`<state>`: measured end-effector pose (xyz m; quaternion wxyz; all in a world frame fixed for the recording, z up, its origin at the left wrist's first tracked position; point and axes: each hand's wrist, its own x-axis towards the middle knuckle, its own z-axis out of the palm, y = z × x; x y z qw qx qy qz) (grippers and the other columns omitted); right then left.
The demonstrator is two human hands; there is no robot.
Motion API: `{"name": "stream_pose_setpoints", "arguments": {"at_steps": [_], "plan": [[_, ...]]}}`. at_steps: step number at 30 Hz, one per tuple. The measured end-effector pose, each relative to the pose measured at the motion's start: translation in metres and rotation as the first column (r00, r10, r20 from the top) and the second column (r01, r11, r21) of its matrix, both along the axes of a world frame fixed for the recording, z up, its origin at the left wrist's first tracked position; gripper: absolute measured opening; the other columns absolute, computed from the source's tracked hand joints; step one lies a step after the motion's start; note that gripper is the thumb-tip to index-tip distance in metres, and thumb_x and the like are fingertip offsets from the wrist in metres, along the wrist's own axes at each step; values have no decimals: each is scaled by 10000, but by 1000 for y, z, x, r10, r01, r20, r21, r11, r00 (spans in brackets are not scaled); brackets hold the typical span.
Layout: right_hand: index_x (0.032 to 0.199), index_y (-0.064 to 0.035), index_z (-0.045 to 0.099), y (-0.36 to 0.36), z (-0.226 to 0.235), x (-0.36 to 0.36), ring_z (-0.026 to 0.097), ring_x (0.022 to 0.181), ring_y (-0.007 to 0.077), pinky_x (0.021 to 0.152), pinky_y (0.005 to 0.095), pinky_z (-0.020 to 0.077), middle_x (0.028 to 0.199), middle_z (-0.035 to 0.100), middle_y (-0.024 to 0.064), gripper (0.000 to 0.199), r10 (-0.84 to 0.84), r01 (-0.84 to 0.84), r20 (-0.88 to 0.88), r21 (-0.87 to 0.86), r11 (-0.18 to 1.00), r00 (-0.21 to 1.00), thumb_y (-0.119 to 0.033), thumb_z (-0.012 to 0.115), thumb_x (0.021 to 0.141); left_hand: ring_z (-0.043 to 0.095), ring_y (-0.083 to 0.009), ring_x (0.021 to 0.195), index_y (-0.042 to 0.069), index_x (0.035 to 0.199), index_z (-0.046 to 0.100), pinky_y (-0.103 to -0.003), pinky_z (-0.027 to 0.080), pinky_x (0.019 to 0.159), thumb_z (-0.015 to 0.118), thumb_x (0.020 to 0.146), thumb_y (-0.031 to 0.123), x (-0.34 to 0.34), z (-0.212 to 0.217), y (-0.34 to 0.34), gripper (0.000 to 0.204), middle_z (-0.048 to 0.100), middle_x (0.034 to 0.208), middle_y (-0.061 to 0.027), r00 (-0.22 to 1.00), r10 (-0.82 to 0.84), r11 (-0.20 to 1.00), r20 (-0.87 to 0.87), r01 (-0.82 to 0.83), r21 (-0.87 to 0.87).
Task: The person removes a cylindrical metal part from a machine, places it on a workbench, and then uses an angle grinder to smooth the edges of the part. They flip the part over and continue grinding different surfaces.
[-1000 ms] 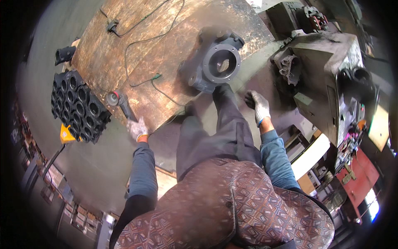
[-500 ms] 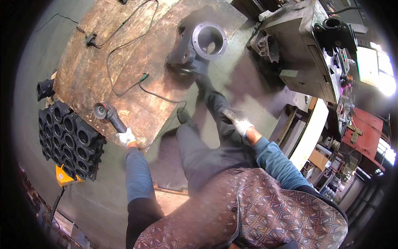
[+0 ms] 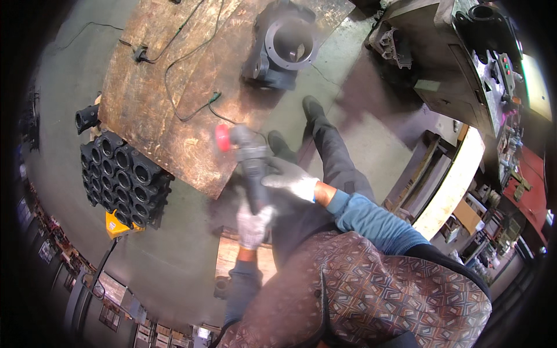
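An angle grinder (image 3: 253, 168) with a red disc (image 3: 223, 137) at its head is held up in front of my body, clear of the wooden tabletop (image 3: 191, 151). My left hand (image 3: 253, 226), in a white work glove, is closed round the rear end of its handle. From the other side my gloved right hand (image 3: 293, 178) meets the dark body, its fingers against it and partly hidden. Motion blurs the tool and both hands. Farther off, a large dark metal casting (image 3: 264, 61) with a round flanged opening rests at the table's right edge.
A power cord (image 3: 174, 100) loops over the table. Stacked black castings (image 3: 125, 180) sit left of it above a yellow pallet truck (image 3: 119, 225). A grey machine (image 3: 447, 69) stands at right, beyond a pale board (image 3: 452, 180). My feet (image 3: 313, 107) are right of the table.
My left hand has lifted the angle grinder off the table and brought it right, towards my body. My right hand has left my thigh and come to the grinder. The view has shifted.
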<state>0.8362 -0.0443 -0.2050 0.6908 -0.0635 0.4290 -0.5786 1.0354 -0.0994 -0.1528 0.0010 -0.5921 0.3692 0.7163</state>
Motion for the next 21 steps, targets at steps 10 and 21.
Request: {"name": "stream_pose_setpoints", "arguments": {"at_steps": [10, 21], "plan": [[1220, -27, 558, 40, 24, -100, 693, 768, 235, 693, 375, 603, 949, 670, 110, 328, -579, 540, -6, 368, 757, 815, -206, 659, 964, 649, -119, 663, -6, 1217, 564, -285, 549, 580, 756, 896, 191, -173, 16, 28, 423, 681, 870, -72, 844, -525, 849, -106, 511, -136], [1048, 8, 685, 18, -24, -173, 683, 697, 174, 644, 324, 558, 832, 712, 93, 293, -417, 548, -383, 354, 758, 824, -212, 781, 879, 658, -234, 1101, 1, 1422, 478, -377, 530, 979, 762, 906, 212, -241, -40, -6, 625, 660, 1215, -121, 844, -398, 884, -360, 457, 93]]}}
